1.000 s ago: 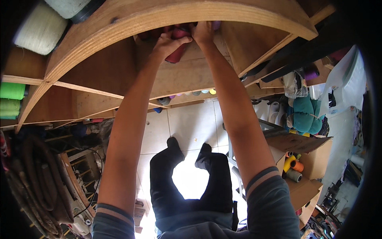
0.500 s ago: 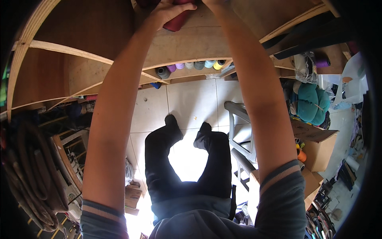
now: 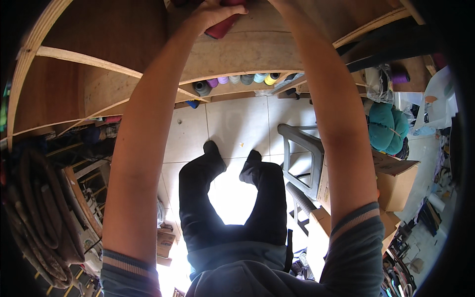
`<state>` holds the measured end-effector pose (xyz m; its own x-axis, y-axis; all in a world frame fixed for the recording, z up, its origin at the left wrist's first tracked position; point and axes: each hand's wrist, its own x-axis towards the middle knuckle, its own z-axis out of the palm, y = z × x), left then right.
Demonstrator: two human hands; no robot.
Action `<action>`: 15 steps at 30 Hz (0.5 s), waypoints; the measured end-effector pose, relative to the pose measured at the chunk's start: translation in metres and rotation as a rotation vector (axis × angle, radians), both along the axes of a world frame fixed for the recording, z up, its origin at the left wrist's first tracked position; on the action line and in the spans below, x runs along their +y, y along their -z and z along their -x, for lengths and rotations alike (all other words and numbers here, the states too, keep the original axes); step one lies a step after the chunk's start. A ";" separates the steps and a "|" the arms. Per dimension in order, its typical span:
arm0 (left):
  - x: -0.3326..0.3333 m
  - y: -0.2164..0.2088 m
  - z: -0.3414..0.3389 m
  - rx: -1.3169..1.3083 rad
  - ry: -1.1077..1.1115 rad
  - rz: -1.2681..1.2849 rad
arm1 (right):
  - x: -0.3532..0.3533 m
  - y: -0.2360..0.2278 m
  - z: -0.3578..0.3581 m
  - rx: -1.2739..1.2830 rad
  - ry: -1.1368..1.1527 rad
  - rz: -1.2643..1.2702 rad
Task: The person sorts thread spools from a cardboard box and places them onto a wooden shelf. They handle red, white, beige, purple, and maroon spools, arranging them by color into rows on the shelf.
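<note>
Both arms reach up to a wooden shelf at the far side. At the top edge, my left hand is closed on a dark red item, perhaps folded cloth; its exact kind does not show. The thumb lies across its top, pointing right, and the other fingers are partly hidden or cut off by the frame. Part of my right hand shows at the top edge, right of the red item. Its fingers are out of the picture, so what it touches cannot be seen.
Thread cones line a lower shelf. A grey plastic stool stands on the tiled floor right of my feet. Further right are a teal bundle and open cardboard boxes. Brown folded material hangs at left.
My right arm has shifted slightly to the right. My left hand stays on the red item, nearly in the same place.
</note>
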<state>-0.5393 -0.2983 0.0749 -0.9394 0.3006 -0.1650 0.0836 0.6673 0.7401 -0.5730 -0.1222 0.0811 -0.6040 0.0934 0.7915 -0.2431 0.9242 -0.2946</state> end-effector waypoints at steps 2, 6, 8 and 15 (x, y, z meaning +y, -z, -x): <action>-0.010 0.008 0.005 0.006 0.058 -0.068 | -0.011 -0.018 -0.013 -0.065 -0.004 -0.048; -0.011 0.013 0.004 0.007 0.070 -0.228 | -0.008 -0.025 -0.016 -0.325 -0.051 0.110; -0.014 0.012 0.002 -0.161 0.002 -0.266 | -0.004 -0.017 -0.015 -0.382 -0.100 0.184; -0.013 0.020 -0.002 -0.036 -0.183 -0.398 | -0.003 0.002 -0.018 -0.128 -0.042 -0.087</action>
<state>-0.5369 -0.3109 0.0549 -0.9788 0.1765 -0.1040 -0.0404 0.3310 0.9427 -0.5550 -0.1253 0.0792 -0.7022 0.0010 0.7120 -0.2474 0.9374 -0.2453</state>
